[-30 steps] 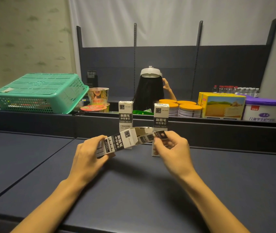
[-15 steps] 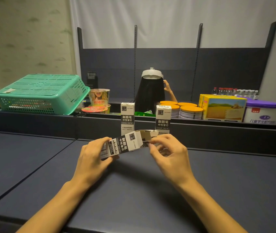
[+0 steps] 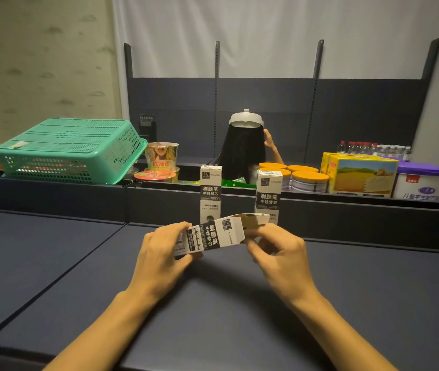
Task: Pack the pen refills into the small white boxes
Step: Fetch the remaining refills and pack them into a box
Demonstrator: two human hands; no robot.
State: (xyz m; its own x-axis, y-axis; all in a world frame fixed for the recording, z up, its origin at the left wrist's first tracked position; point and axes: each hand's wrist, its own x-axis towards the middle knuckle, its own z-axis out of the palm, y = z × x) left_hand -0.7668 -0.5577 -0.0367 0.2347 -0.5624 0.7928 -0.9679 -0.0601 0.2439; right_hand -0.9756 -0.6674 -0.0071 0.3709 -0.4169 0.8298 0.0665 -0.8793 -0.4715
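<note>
Two boxes (image 3: 210,194) stand closed behind. Our left hand (image 3: 163,253) grips a third box (image 3: 213,235); right hand (image 3: 280,253) pinches its open flap, closing left.

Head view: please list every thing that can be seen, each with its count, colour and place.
held box: 1, white and black, lying sideways between both hands, right end flap open
standing boxes: 2, white and black, upright on the table behind the hands
table: 1, dark grey, foreground
basket: 1, green, upside down, far left ledge
noodle cups: 2, printed, right of the basket
cans: about 4, orange lids, right of centre
carton: 1, yellow, far right
tub: 1, white with purple lid, right edge
bottles: a row, clear, count unclear, behind the carton
other person: 1, behind the ledge
left hand: grips the box's left end
right hand: fingers at the open flap
</note>
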